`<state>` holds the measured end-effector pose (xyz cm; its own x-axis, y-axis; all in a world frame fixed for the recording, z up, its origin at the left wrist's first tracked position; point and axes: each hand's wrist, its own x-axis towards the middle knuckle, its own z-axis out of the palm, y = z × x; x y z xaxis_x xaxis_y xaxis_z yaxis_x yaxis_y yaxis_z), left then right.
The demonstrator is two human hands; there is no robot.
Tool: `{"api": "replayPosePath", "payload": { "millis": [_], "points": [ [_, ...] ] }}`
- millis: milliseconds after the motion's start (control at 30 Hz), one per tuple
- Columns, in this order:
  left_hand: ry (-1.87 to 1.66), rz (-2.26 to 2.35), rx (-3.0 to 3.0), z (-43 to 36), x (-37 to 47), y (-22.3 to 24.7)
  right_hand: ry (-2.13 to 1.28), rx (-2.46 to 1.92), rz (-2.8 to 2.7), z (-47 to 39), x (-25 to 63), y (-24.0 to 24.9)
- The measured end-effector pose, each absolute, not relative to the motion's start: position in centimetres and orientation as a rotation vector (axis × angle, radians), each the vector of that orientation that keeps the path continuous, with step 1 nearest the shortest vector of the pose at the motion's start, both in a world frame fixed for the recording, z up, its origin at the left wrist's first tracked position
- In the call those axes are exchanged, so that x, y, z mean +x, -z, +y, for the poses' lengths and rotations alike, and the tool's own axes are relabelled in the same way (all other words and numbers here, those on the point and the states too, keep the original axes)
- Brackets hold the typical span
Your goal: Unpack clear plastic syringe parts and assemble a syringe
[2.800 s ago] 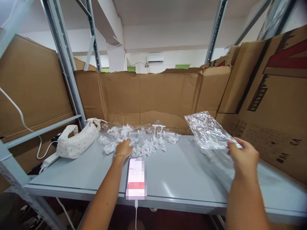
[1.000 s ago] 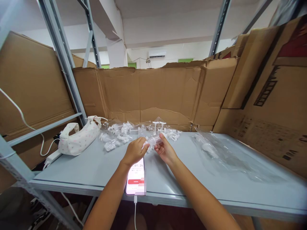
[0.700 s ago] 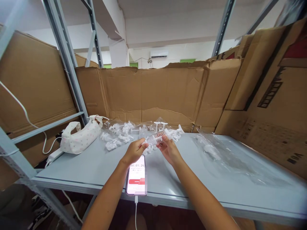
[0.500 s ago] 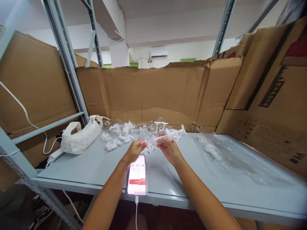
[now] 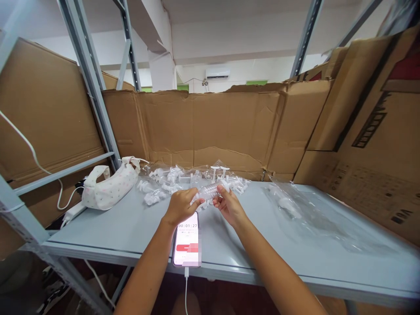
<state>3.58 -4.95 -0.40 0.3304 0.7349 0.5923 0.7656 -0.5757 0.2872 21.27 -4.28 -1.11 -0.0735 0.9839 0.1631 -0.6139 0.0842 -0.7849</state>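
A clear plastic syringe (image 5: 208,191) with dark marks along its barrel is held nearly level between my two hands, above the middle of the shelf. My left hand (image 5: 183,203) is closed around its left end, hiding that tip. On the right end, the thumb and fingers of my right hand (image 5: 227,202) grip the barrel near its white collar. Just behind lie white plastic parts in clear bags (image 5: 170,175), and two white T-shaped plungers (image 5: 219,170) stand up among them. A few small white pieces (image 5: 205,204) lie under the syringe.
A lit phone (image 5: 186,240) showing a timer lies at the front edge, its white cable hanging down. Clear plastic bags (image 5: 295,205) lie at right. A patterned cloth item (image 5: 111,186) and a white power strip (image 5: 74,214) sit at left. Cardboard (image 5: 210,122) walls the back.
My left hand has rolled over and wrapped further round the syringe's left end. My right thumb has shifted on the barrel. The white T-shaped end jutting out at right no longer shows.
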Motion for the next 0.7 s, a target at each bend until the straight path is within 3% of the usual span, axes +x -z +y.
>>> {"api": "replayPosePath", "payload": {
  "millis": [267, 567, 700],
  "points": [
    [1.837, -1.563, -3.091, -4.0, 4.0, 1.1, -1.369, -0.413, -1.108, -4.9, 21.7, 0.8],
    [1.886, -1.528, -2.681, -4.1, 4.0, 1.0, -1.388, -0.458, -0.959, -4.1, 21.7, 1.2],
    [1.829, -1.741, -2.644, -3.6, 3.7, 1.3, -1.396, -0.441, -1.016, -4.4, 21.6, 1.3]
  ]
}}
